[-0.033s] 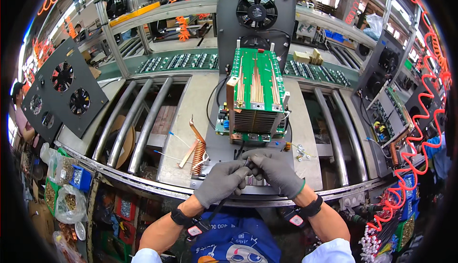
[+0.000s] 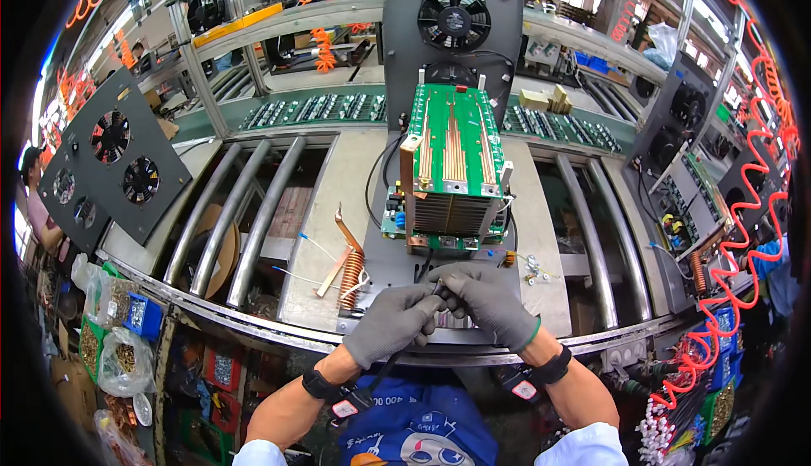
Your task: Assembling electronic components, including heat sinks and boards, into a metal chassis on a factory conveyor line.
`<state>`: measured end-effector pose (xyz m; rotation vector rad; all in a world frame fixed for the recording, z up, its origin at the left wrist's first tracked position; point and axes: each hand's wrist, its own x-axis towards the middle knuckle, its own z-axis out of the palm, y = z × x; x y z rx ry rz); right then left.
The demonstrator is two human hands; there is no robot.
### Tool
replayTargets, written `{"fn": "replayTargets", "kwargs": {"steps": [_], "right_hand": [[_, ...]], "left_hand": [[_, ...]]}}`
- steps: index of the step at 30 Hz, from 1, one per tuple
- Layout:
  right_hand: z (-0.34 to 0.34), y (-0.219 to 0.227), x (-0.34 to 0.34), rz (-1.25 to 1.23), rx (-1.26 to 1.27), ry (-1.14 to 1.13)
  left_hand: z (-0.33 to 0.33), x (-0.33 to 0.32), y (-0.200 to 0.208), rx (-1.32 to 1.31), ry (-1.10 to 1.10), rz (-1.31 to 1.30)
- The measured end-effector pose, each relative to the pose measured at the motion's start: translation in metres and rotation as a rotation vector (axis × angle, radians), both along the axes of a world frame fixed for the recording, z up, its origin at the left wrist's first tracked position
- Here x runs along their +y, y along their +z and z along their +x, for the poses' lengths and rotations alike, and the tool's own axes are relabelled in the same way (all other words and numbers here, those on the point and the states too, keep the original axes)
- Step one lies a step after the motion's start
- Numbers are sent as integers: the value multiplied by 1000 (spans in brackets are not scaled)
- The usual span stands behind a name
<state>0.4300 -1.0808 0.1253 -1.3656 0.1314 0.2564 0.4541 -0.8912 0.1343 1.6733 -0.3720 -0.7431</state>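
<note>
**Grey gloves meet over a black cable**

Grey knit gloves cover both hands, which come together at the near edge of the bench. The left hand is curled shut around a black cable; the right hand pinches closed on the same cable just beside it, fingertips touching, which steadies the loose end between two grips. What sits at the very tip I cannot tell, since the fingers hide it. The cable runs up from the hands to the board, just beyond.

One copper coil lies just left of the hands, within easy reach. The board stands propped on its finned heatsink, the green face turned toward the wearer, three copper bars showing on it. Behind it rises one grey panel with a single fan. Far left, another panel leans out of the way, carrying four fans.
</note>
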Motion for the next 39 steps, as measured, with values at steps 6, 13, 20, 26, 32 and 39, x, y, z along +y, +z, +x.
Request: {"fn": "replayTargets", "kwargs": {"steps": [6, 13, 20, 26, 32, 39], "right_hand": [[0, -9, 5, 144, 77, -45], [0, -17, 6, 183, 57, -171], [6, -21, 2, 387, 42, -150], [5, -23, -3, 212, 106, -125], [6, -19, 4, 157, 143, -66], [21, -13, 11, 50, 174, -106]], "left_hand": [[-3, -5, -1, -12, 30, 50], [-9, -8, 2, -74, 32, 105], [-11, -10, 7, -50, 101, 113], [-10, -11, 7, -16, 125, 141], [-4, -11, 8, -34, 113, 132], [12, -2, 2, -1, 54, 130]]}}
